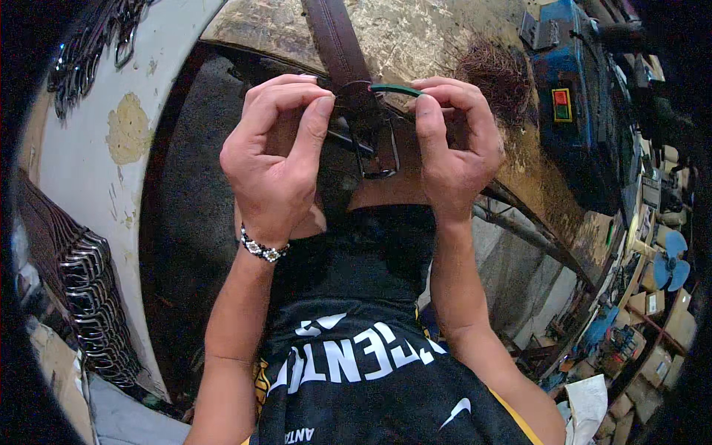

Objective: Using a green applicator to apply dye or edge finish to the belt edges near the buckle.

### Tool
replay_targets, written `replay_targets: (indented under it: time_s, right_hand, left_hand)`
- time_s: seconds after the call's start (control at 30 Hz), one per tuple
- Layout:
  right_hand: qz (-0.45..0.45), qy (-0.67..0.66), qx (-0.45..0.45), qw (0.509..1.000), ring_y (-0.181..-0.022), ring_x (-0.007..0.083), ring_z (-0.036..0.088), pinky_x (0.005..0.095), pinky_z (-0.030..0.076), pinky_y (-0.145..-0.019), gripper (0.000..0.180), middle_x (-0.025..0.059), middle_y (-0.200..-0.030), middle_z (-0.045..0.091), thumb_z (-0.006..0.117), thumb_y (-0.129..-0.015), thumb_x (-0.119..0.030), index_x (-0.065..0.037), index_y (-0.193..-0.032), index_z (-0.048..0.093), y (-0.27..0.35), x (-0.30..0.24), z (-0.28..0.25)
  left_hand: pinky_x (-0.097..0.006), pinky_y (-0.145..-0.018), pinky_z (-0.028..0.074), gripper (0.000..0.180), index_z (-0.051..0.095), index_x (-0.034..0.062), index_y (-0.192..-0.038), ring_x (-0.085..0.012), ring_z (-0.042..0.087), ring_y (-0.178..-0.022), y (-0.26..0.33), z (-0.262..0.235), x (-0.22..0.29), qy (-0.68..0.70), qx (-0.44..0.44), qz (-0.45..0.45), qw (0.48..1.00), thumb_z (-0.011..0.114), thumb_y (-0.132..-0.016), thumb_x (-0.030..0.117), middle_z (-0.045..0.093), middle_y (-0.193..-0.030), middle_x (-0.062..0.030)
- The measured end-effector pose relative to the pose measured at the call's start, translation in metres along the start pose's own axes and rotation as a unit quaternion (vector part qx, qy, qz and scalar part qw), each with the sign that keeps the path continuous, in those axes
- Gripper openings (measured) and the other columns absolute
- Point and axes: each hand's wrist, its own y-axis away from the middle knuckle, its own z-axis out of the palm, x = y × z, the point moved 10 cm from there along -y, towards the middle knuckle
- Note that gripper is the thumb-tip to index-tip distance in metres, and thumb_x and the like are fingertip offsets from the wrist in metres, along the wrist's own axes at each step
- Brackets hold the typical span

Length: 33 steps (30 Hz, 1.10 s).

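Note:
A brown leather belt (337, 44) with stitched edges runs off the wooden workbench towards me. Its metal buckle (380, 175) hangs below the bench edge, between my wrists. My right hand (461, 144) pinches one end of a short, dark green curved strip (394, 88), held just over the belt. To the left, my left hand (276, 152) has its thumb and forefinger pressed together beside the belt. A thin dark strand seems to reach its fingertips, but what they grip is too small to make out.
A tangled brown heap of thread or wire (495, 78) lies on the workbench (423, 33). Right of it stands a blue machine (586, 141) with a red and green switch. Bundles of buckled belts (93, 297) hang at left by a white panel (89, 185). Boxes and a blue fan (670, 261) sit far right.

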Motion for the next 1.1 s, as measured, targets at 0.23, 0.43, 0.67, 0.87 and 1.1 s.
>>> replay_targets:
  time_s: [0.23, 0.43, 0.67, 0.87, 1.1]
  right_hand:
    - [0.046, -0.045, 0.039, 0.997, -0.083, 0.0166, 0.067, 0.0291, 0.053, -0.076, 0.004, 0.0090, -0.093, 0.072, 0.067, -0.089, -0.005, -0.002, -0.092, 0.067, -0.002, 0.006, -0.010]
    - [0.042, 0.035, 0.035, 0.998, -0.079, 0.0190, 0.069, 0.0332, 0.055, -0.072, 0.008, 0.0111, -0.090, 0.070, 0.068, -0.089, -0.008, -0.002, -0.093, 0.066, -0.003, -0.003, -0.011]
    - [0.086, 0.007, 0.034, 0.996, -0.073, 0.0241, 0.067, 0.0361, 0.054, -0.069, 0.012, 0.0125, -0.088, 0.067, 0.068, -0.092, -0.012, -0.002, -0.097, 0.063, 0.004, 0.012, -0.014]
    - [0.164, -0.110, 0.101, 0.975, -0.078, 0.0152, 0.066, 0.0294, 0.055, -0.065, 0.010, 0.0085, -0.091, 0.067, 0.064, -0.097, -0.012, -0.002, -0.100, 0.063, 0.009, 0.038, -0.026]
    - [0.171, -0.157, 0.123, 0.965, -0.082, 0.0114, 0.067, 0.0244, 0.058, -0.058, 0.013, 0.0078, -0.102, 0.065, 0.058, -0.102, -0.012, 0.000, -0.106, 0.060, 0.002, 0.029, -0.019]
  left_hand:
    - [-0.030, -0.089, 0.051, 0.008, 0.071, 0.0008, -0.095, -0.0197, 0.066, -0.099, -0.025, 0.011, 0.028, 0.038, 0.018, 0.064, 0.997, 0.073, -0.087, -0.002, 0.070, -0.102, -0.0100]
    - [-0.028, -0.085, 0.053, 0.012, 0.073, -0.0017, -0.099, -0.0157, 0.068, -0.093, -0.073, 0.074, 0.105, 0.022, -0.024, 0.227, 0.973, 0.075, -0.087, 0.000, 0.073, -0.099, -0.0083]
    - [-0.030, -0.089, 0.056, 0.023, 0.073, -0.0020, -0.114, -0.0170, 0.073, -0.101, -0.104, 0.140, 0.083, 0.013, -0.224, 0.130, 0.966, 0.064, -0.098, 0.012, 0.077, -0.106, -0.0134]
    - [-0.026, -0.073, 0.054, 0.016, 0.074, -0.0024, -0.098, -0.0128, 0.070, -0.077, -0.113, 0.051, 0.054, 0.033, -0.008, 0.050, 0.998, 0.070, -0.094, 0.012, 0.075, -0.083, -0.0105]
    - [-0.029, -0.061, 0.045, 0.046, 0.062, 0.0030, -0.109, -0.0100, 0.051, -0.065, -0.029, 0.029, 0.012, -0.276, -0.004, -0.058, 0.959, 0.086, -0.082, 0.031, 0.053, -0.070, -0.0010]
